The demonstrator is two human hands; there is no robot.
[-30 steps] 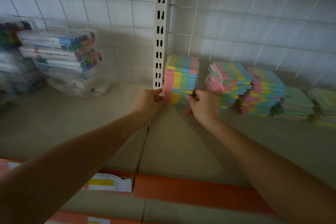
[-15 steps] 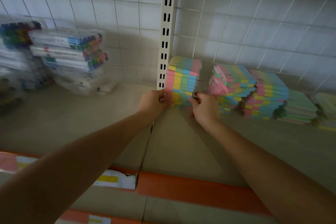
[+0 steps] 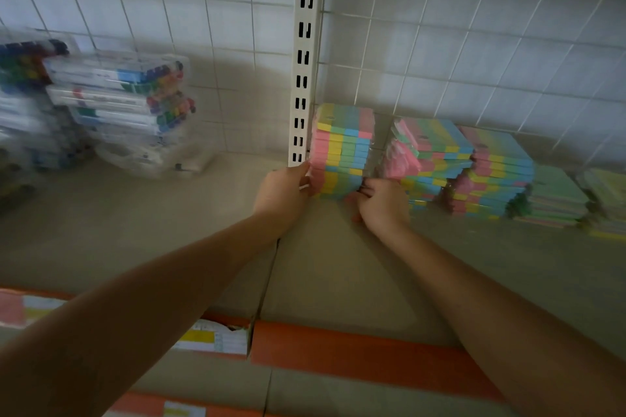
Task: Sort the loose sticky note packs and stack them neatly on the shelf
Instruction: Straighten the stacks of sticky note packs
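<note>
A tall stack of pink, yellow, green and blue sticky note packs (image 3: 343,149) stands on the beige shelf (image 3: 169,234), right beside the white slotted upright (image 3: 303,78). My left hand (image 3: 283,195) grips the stack's lower left side. On the lower right corner, my right hand (image 3: 381,203) holds it with curled fingers. Two more multicoloured stacks (image 3: 430,152) (image 3: 494,173) stand to the right, packs unevenly aligned. Further right lie a lower green stack (image 3: 555,196) and a yellowish one (image 3: 606,200).
Clear plastic cases of coloured markers (image 3: 118,101) are piled at the left of the shelf against the white wire grid wall (image 3: 440,44). An orange price rail (image 3: 369,352) with a paper label (image 3: 210,340) runs along the shelf's front edge.
Both hands have stayed on the left stack's lower corners; the right hand has slipped a little lower. The view has drifted, so everything sits slightly more to the right.
</note>
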